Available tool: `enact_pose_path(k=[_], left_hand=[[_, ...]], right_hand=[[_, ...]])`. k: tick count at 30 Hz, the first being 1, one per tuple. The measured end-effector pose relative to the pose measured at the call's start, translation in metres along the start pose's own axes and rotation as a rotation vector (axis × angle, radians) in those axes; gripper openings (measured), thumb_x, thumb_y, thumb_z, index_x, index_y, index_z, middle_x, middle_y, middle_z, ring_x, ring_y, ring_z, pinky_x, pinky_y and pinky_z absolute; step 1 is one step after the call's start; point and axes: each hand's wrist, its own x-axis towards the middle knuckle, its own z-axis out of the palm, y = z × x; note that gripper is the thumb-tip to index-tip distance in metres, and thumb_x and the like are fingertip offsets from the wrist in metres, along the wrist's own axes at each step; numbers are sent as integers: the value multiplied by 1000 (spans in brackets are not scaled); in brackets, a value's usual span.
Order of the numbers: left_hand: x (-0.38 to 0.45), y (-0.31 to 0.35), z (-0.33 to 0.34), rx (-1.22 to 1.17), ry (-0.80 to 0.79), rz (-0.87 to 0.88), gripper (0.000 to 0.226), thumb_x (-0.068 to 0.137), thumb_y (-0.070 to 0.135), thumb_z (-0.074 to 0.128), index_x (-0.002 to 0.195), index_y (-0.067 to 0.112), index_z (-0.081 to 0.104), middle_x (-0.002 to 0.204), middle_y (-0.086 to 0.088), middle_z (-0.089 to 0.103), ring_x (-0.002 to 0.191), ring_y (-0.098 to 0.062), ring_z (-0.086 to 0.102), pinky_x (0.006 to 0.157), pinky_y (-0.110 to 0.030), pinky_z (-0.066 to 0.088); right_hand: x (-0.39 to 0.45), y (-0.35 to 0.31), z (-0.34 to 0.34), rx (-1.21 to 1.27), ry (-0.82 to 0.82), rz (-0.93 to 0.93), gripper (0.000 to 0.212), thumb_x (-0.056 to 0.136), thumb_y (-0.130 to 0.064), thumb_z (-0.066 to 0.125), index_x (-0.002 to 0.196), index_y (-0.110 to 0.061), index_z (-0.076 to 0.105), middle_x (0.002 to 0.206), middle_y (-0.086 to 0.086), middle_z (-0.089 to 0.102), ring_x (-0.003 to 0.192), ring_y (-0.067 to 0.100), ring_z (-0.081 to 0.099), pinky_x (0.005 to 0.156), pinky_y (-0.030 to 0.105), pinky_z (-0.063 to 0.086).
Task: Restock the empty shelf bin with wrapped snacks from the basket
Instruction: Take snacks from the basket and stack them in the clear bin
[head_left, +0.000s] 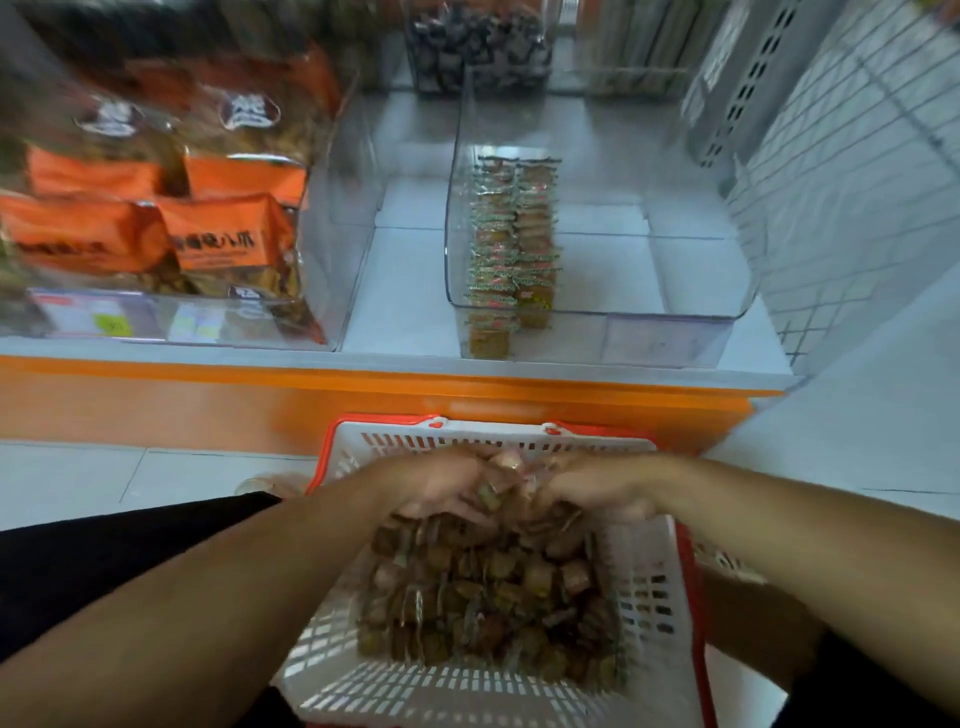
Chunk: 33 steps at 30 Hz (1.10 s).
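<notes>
Both hands are down in the white basket (652, 603) at the near edge of the scene, over its far end. The left hand (441, 486) and right hand (597, 491) meet in the middle, fingers curled around a clump of wrapped snacks (498, 493); motion blur makes the exact grip hard to read, but each seems clamped on several pieces. More brown snacks (488, 597) fill the basket below. On the shelf (395, 306) beyond, the clear bin (675, 322) holds two short rows of packets (511, 239) along its left side. Orange bags (218, 234) fill the bin at far left.
</notes>
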Motion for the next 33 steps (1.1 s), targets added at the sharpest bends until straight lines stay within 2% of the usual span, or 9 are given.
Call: enact_pose_path(k=[4, 7, 9, 12, 16, 21, 26, 31, 33], left_hand=[[-56, 61, -3, -12, -27, 128, 25, 86, 20, 70, 110, 28, 74, 115, -7, 75, 102, -25, 73, 79, -35, 62], [-99, 98, -2, -121, 114, 309, 19, 94, 14, 66, 94, 26, 80, 101, -8, 78, 87, -22, 76, 72, -31, 62], [-118, 113, -2, -258, 248, 428, 22, 98, 12, 61, 89, 22, 79, 97, -13, 77, 82, -25, 76, 72, -34, 63], [-132, 125, 4, -366, 366, 537, 15, 100, 8, 55, 100, 12, 70, 93, -17, 76, 80, -30, 76, 71, -37, 63], [-131, 137, 22, -473, 327, 625, 27, 102, 11, 47, 113, 10, 71, 106, -18, 75, 89, -32, 75, 77, -43, 61], [-132, 139, 20, -608, 303, 624, 42, 97, 41, 57, 115, 6, 72, 120, -22, 69, 97, -35, 72, 80, -48, 60], [-126, 135, 28, -598, 339, 738, 31, 86, 27, 66, 111, 9, 70, 110, -17, 75, 94, -26, 74, 78, -42, 61], [-118, 131, 41, -613, 491, 886, 25, 88, 23, 65, 108, 9, 65, 107, -17, 74, 98, -30, 74, 79, -45, 62], [-117, 131, 47, -560, 535, 920, 23, 92, 24, 61, 110, 10, 64, 103, -15, 75, 96, -31, 75, 76, -40, 62]], right_hand=[[-53, -48, -3, -16, -13, -87, 28, 78, -15, 71, 105, -7, 71, 94, 7, 75, 87, 20, 70, 81, 43, 59], [-86, -81, -3, 61, 192, -256, 46, 78, -7, 76, 121, -14, 62, 100, 9, 77, 87, 22, 74, 65, 35, 59], [-103, -101, 0, 154, 312, -395, 60, 70, -5, 85, 123, -19, 60, 106, 8, 77, 94, 25, 74, 78, 43, 61], [-116, -122, -1, 319, 308, -563, 65, 64, -10, 84, 125, -15, 62, 116, 9, 74, 110, 27, 70, 101, 50, 50], [-114, -128, -2, 375, 299, -646, 54, 71, -7, 77, 124, -6, 63, 117, 9, 74, 108, 20, 71, 86, 27, 58], [-105, -124, -6, 285, 405, -637, 55, 61, -19, 86, 114, -18, 71, 109, 8, 76, 96, 21, 72, 71, 27, 57], [-101, -122, -2, 340, 501, -692, 65, 57, -18, 88, 118, -24, 67, 115, 13, 72, 105, 25, 71, 82, 31, 59], [-99, -120, 17, 33, 637, -712, 61, 79, -39, 73, 136, -43, 52, 117, -13, 71, 100, -6, 68, 79, 8, 51], [-99, -119, 24, -47, 641, -691, 72, 82, -46, 66, 148, -41, 39, 131, -18, 62, 108, -13, 61, 89, 7, 48]])
